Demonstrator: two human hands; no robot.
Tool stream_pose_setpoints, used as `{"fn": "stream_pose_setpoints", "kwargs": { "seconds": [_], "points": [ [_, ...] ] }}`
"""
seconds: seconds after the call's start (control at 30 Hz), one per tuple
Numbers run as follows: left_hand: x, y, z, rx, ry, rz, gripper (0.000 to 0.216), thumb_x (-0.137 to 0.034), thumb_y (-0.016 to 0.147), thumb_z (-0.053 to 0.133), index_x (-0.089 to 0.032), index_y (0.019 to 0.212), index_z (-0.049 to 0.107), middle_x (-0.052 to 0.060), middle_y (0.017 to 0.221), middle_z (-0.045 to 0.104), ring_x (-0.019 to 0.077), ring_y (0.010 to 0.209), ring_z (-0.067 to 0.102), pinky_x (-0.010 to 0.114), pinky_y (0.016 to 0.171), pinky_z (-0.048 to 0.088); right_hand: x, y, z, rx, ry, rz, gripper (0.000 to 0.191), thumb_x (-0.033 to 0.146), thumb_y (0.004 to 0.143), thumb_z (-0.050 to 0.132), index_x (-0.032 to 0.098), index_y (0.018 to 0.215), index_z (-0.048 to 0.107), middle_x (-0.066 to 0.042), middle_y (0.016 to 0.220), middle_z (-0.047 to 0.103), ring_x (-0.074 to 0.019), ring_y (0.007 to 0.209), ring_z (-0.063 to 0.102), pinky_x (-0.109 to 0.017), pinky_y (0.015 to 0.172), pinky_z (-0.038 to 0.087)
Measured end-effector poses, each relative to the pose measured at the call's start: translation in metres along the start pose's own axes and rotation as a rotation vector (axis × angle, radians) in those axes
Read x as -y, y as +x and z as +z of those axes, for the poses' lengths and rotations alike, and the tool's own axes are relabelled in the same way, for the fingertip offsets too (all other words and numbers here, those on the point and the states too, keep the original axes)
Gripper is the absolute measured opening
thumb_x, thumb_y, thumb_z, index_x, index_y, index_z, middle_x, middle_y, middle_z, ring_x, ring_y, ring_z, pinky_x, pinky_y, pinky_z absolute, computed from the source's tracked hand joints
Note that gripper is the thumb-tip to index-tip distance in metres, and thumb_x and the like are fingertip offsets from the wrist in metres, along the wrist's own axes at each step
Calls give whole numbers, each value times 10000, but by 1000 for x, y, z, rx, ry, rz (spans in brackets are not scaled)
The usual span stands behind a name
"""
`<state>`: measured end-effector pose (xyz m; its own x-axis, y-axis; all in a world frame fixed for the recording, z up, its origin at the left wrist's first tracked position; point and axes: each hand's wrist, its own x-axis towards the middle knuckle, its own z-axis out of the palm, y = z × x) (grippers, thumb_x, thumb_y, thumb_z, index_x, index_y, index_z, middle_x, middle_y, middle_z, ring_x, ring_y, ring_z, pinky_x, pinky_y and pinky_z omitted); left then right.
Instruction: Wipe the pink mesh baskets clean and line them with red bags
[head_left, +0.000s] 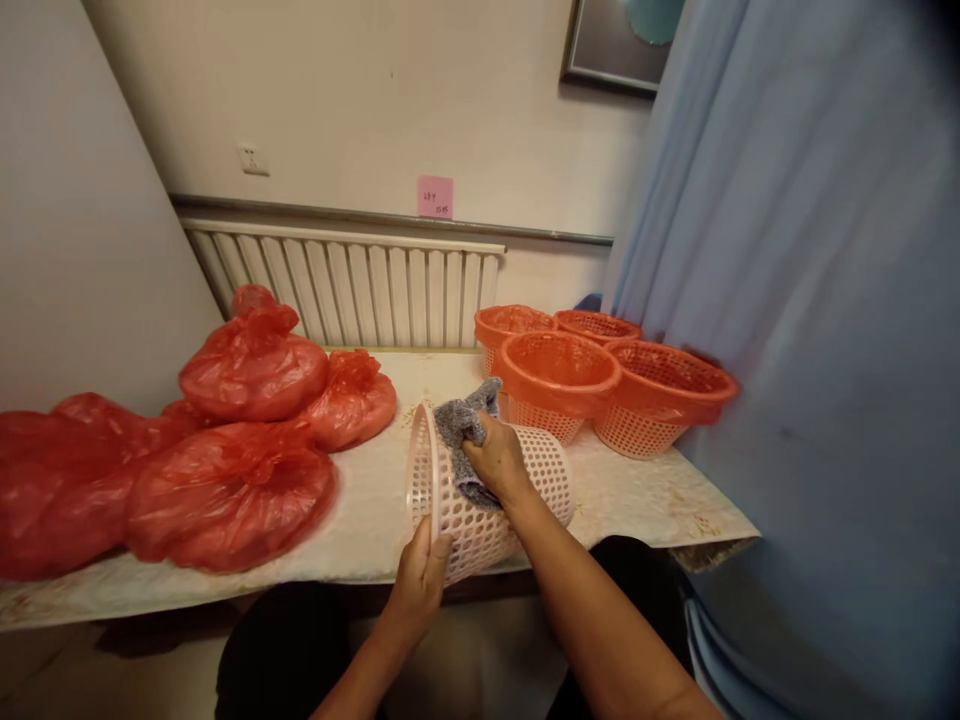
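A pale pink plastic basket (546,465) with a perforated wall lies on its side at the front of the table, its mouth facing left. My left hand (422,572) is closed on the basket's rim at the lower left. In my right hand (501,462) a grey cloth (469,430) is bunched and pressed against the upper side of the basket. Part of the cloth hangs down over the holes. Fingertips of my right hand are partly hidden by the cloth.
Several baskets lined with red bags (561,375) stand at the right by a blue curtain (795,300). Tied, filled red plastic bags (232,495) are heaped on the left. A light patterned cloth covers the table (367,500). Behind it is a radiator (360,285).
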<state>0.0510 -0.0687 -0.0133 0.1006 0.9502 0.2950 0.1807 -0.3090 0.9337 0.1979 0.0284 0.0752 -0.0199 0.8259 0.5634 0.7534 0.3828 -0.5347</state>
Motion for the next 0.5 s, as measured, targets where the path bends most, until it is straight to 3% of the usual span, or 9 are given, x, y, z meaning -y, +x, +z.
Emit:
{"fn": "stream_pose_setpoints", "kwargs": {
  "seconds": [0.17,0.33,0.43,0.5],
  "points": [
    [2,-7,1,-15,3,-27,393,-486,944,392,-175,1059,603,71,1024,675,227,971,587,318,881,456,-53,-14,-20,-94,-58,115,202,169,746,531,212,894,662,-35,836,698,-195,740,597,-261,659,371],
    [2,-6,0,-10,10,-33,405,-493,941,397,-171,1083,597,79,1039,671,239,1000,586,334,906,446,-107,-38,-41,-236,-99,330,217,257,753,516,195,901,662,-41,771,685,-200,693,584,-270,629,370],
    [4,-5,0,-9,2,-35,420,-498,939,397,-164,1093,600,85,1056,673,245,1020,587,342,920,446,-117,-62,-38,-404,-101,451,241,306,774,496,178,901,656,-70,784,684,-221,710,591,-294,656,400],
    [5,-4,-1,-1,-13,-40,434,-505,934,401,-160,1105,602,87,1072,675,247,1035,589,346,935,446,-113,-80,-27,-503,-83,441,261,305,786,488,166,935,652,-93,849,689,-242,785,608,-321,714,433]
  ]
}}
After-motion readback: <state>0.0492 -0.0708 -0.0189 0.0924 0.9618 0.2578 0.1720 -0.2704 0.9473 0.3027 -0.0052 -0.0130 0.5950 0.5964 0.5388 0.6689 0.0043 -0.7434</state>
